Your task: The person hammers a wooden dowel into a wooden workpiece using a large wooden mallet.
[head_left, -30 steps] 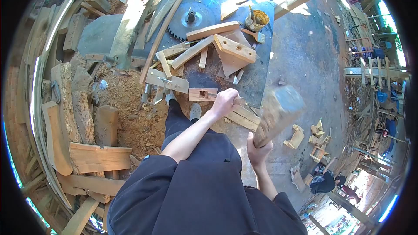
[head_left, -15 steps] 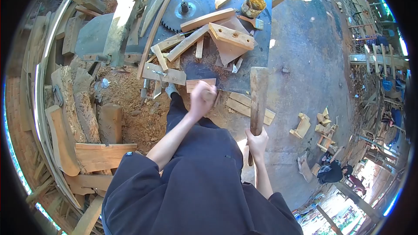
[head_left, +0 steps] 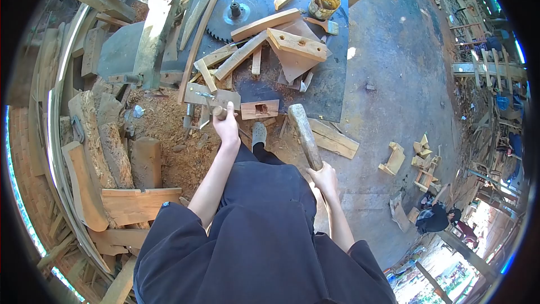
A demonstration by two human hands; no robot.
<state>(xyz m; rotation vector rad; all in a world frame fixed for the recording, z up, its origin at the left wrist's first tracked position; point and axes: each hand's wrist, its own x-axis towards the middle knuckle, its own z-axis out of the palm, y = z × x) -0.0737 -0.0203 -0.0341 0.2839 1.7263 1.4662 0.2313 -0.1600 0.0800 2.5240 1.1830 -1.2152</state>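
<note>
My left hand [head_left: 226,129] is closed around a wooden-handled chisel [head_left: 220,113]; the round butt of its handle shows, and the blade is mostly hidden. Just right of that hand lies a reddish wood block [head_left: 271,108] with a rough rectangular hole cut in its face. My right hand [head_left: 324,179] grips the lower end of a thick wooden mallet [head_left: 304,132], a club-like stick tilted up and left. The mallet's head is to the right of the block, apart from it.
Ahead are a circular saw blade [head_left: 235,13], a drilled board [head_left: 297,44], a paint bucket [head_left: 324,3] and a brush [head_left: 332,27]. Stacked timber [head_left: 140,205] stands at left. Small wooden pieces [head_left: 392,159] lie on the floor at right, with another person [head_left: 433,219] beyond.
My left hand has moved left with the chisel, away from the block, uncovering its hole. The mallet has swung down and left from upright to a tilt. A foot now shows below the block.
</note>
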